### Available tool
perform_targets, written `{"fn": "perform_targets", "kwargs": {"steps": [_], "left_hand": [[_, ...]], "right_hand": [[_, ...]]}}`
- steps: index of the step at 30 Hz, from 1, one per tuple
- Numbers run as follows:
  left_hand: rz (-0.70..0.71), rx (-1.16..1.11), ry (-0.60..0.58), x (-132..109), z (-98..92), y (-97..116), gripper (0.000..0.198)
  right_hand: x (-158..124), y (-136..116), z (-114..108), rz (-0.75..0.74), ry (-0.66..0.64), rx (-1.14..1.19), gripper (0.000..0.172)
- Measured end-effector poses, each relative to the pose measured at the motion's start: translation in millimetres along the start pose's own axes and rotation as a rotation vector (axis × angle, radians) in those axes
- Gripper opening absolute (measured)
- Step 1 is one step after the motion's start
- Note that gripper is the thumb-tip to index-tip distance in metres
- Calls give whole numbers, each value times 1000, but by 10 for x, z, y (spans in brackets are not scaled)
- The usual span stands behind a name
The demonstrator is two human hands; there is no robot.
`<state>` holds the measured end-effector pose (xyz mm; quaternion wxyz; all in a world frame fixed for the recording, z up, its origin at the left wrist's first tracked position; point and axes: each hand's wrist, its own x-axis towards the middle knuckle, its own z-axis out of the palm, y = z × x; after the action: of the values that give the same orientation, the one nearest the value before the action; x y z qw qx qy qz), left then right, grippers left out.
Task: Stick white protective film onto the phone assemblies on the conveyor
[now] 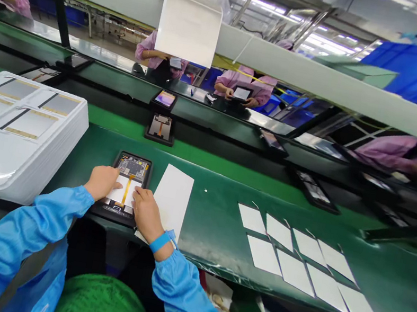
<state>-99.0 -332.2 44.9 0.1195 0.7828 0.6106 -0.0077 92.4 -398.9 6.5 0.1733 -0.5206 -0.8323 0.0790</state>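
Observation:
An opened tablet (133, 166) lies in a black frame on the bench, with its circuit board and an orange flex cable showing. Across its middle is a flat white battery (130, 197), under the cable. My left hand (102, 183) is closed at the battery's left side, its thumb on the white surface. At the opposite side my right hand (148, 212), with a blue wristband, pinches the battery's right edge with bent fingers. Some fingertips are hidden. A white sheet (173, 193) lies right beside the tablet, partly under my right hand.
Stacked white plastic trays (59, 151) holding flat panels stand at the left. Several white rectangular pieces (263, 254) with small tabs lie in two rows at the right. Beyond the green bench (210, 237), a line carries more tablets (161, 127). People in pink sit opposite.

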Motion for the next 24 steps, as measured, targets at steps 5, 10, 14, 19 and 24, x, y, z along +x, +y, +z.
{"fn": "perform_targets", "kwargs": {"steps": [5,10,14,19,24], "left_hand": [[-93,8,200,-48,189,-148,74],[-186,-219,161,-30,583,-294,79],[-194,-517,302,-90,635,-223,66],[-129,-1086,213,-15,335,32,76],[-191,-1152,160,860,-46,753,66]], "right_hand": [[-67,9,9,51,39,38,25],[-173,-36,43,313,84,51,37],[-217,-46,63,323,94,177,43],[-326,300,-151,313,271,445,48],[-694,1088,-407,522,654,448,36]]}}
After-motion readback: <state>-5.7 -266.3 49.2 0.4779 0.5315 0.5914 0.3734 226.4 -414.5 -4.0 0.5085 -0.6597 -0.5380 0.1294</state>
